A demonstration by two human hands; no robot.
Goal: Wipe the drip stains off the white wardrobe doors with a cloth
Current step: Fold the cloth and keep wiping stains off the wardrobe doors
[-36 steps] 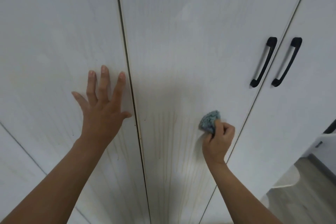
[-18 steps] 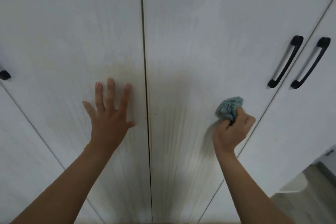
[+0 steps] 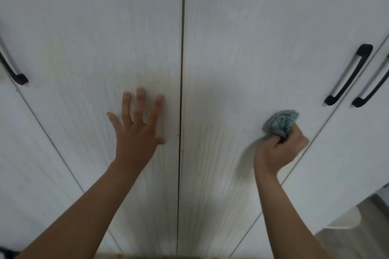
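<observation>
The blue-grey cloth (image 3: 281,122) is bunched into a wad and pressed against the white wardrobe door (image 3: 252,38) right of the centre gap (image 3: 181,69), toward that door's right edge. The right hand (image 3: 277,151) grips it from below, fingers curled tightly round the wad. Yellowish drip stains (image 3: 212,164) run down this door in thin vertical streaks, to the left of the cloth and lower. Similar streaks mark the neighbouring door (image 3: 94,27) on the other side of the gap. The left hand (image 3: 136,132) lies flat on that door, fingers straight and spread, the thumb near the gap. Two black handles (image 3: 348,74) (image 3: 372,88) sit up and to the right of the cloth, with another black handle (image 3: 12,69) at the far left edge. A strip of floor (image 3: 368,237) shows at the lower right.
</observation>
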